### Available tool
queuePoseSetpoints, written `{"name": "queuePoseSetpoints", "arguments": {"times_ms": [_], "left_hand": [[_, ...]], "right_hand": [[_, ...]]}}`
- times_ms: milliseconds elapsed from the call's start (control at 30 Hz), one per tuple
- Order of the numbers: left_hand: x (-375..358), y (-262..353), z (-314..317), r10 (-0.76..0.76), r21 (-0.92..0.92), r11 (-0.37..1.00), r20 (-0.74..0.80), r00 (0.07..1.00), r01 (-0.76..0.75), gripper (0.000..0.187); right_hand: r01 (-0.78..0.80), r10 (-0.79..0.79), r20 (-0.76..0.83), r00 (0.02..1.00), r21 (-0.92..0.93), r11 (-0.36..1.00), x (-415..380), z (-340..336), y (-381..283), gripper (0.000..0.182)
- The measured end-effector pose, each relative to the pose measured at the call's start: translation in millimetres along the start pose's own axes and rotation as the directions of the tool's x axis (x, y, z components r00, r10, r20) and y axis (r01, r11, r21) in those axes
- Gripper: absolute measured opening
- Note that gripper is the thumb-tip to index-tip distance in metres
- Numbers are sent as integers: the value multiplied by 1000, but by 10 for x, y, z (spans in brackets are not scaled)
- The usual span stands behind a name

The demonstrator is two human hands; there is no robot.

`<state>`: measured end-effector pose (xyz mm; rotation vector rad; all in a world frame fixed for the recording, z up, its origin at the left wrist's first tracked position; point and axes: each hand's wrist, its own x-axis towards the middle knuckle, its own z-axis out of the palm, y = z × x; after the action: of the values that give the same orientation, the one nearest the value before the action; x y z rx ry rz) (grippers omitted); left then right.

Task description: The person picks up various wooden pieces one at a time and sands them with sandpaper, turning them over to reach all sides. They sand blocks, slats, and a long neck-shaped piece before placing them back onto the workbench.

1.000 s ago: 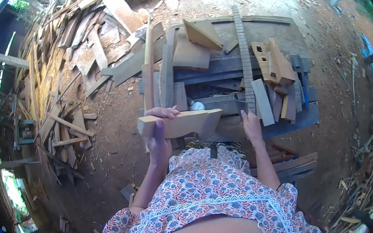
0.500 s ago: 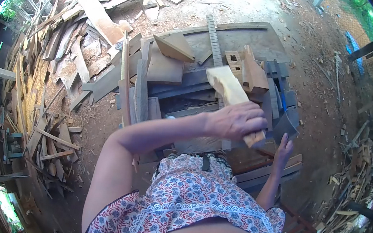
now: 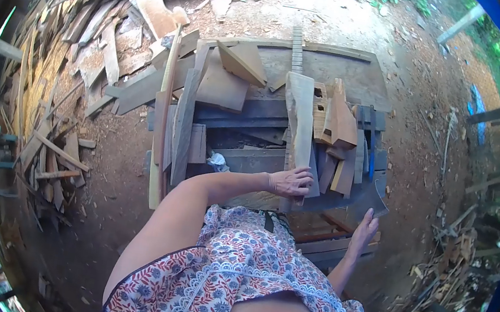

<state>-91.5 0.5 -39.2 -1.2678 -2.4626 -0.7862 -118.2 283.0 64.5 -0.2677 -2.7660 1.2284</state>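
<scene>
Head view: the pale board lies on the middle of the bench, seemingly placed but unreleased, the left hand curled over its near end; at the bench's near right corner, the right hand apparently pinches a dark sheet, apart from the board.

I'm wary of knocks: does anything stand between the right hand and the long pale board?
Yes, partly: brown wood blocks stand between the right hand and the pale board's far part. Toward its near end, no block shows between, but the left hand covers that end.
</scene>
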Motion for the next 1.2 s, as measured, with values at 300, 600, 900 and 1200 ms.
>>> {"name": "queuePoseSetpoints", "arguments": {"times_ms": [300, 600, 900, 1200], "left_hand": [[-346, 381, 272, -471, 224, 859, -8, 882, 461, 86], [-1517, 1204, -1200, -852, -79, 20, -523, -25, 997, 74], [-2668, 1555, -696, -703, -630, -390, -267, -659, 671, 59], [-2815, 1608, -856, -777, -930, -141, -108, -619, 340, 32]], "right_hand": [[226, -212, 106, 972, -140, 964, 28, 372, -471, 56], [349, -314, 284, 906, -84, 933, -224, 645, -1072, 56], [595, -567, 400, 720, 63, 801, -614, 1005, -1255, 42], [492, -446, 516, 731, 53, 869, -952, 887, -1376, 39]]}}
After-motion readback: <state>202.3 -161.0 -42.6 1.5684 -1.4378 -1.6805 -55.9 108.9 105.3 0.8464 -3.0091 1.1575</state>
